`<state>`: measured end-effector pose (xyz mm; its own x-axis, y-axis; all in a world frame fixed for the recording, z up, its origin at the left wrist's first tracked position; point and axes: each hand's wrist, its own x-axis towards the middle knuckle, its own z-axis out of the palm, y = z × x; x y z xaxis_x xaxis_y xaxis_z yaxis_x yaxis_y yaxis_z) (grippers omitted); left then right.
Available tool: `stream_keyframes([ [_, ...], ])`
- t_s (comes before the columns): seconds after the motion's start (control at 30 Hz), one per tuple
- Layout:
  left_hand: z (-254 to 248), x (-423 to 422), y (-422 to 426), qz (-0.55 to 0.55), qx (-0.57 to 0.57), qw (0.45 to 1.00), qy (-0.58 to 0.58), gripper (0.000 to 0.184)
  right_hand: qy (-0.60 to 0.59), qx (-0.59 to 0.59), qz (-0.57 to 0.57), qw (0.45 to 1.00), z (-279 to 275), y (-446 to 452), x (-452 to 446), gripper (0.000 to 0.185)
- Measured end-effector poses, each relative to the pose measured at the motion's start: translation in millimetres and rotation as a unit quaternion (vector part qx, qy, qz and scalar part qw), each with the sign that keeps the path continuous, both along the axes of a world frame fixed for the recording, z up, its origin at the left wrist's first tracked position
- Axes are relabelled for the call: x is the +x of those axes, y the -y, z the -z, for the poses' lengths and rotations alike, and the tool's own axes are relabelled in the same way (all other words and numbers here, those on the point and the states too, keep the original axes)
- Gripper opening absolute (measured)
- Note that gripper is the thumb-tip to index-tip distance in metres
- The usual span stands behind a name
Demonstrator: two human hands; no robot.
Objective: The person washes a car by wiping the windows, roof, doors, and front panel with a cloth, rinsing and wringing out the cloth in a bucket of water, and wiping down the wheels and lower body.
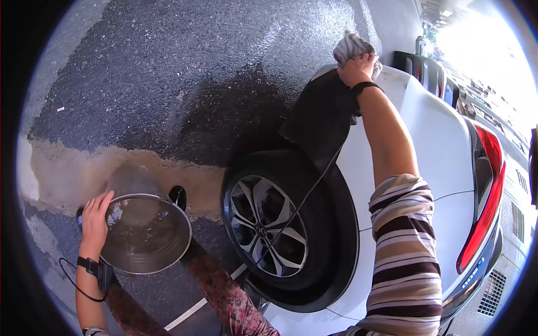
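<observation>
My left hand point(96, 218) grips the near-left rim of a round metal bucket point(188, 238), its thumb hidden from view. Murky water shows inside the bucket. At arm's length to the upper right, my right hand point(357, 70) is closed on a bunched grey striped cloth point(352, 46). That cloth lies at the lower edge of the white car point(403, 145), beyond the rear wheel. The wheel point(263, 227), with a black tyre and two-tone spokes, is in the middle, beside a black wheel-arch trim.
A thin black cable point(314, 185) hangs from my right wrist across the wheel. A red tail light point(483, 201) is at the right. Wet dark asphalt point(168, 84) and a tan strip of ground point(73, 168) lie below. My legs in patterned trousers point(224, 291) are between bucket and wheel.
</observation>
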<state>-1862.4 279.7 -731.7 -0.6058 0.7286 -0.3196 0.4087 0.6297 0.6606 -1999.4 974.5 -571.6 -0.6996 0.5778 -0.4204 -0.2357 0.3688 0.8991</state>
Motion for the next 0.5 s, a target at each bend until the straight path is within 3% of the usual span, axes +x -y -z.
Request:
stream_keyframes([
  [0.1, -0.9, -3.2, 0.5, 0.001, -0.002, 1.0, 0.007, 0.054, -0.03, -0.083, 0.069, 0.994, 14.3, -25.3, -2.5, 0.078],
  [0.33, 1.5, -0.5, 0.3, 0.005, -0.019, 1.0, -0.005, 0.047, 0.069, -0.124, 0.009, 0.99, 93.6, -21.7, 30.3, 0.073],
  [0.37, 2.1, -0.6, 1.0, 0.002, -0.018, 1.0, -0.012, 0.049, 0.044, -0.152, -0.003, 0.987, 99.4, -15.6, 40.1, 0.06],
  [0.5, 4.3, 2.8, 1.4, -0.002, -0.01, 1.0, -0.012, 0.051, 0.095, -0.159, -0.051, 0.981, 115.7, 16.0, 81.1, 0.041],
])
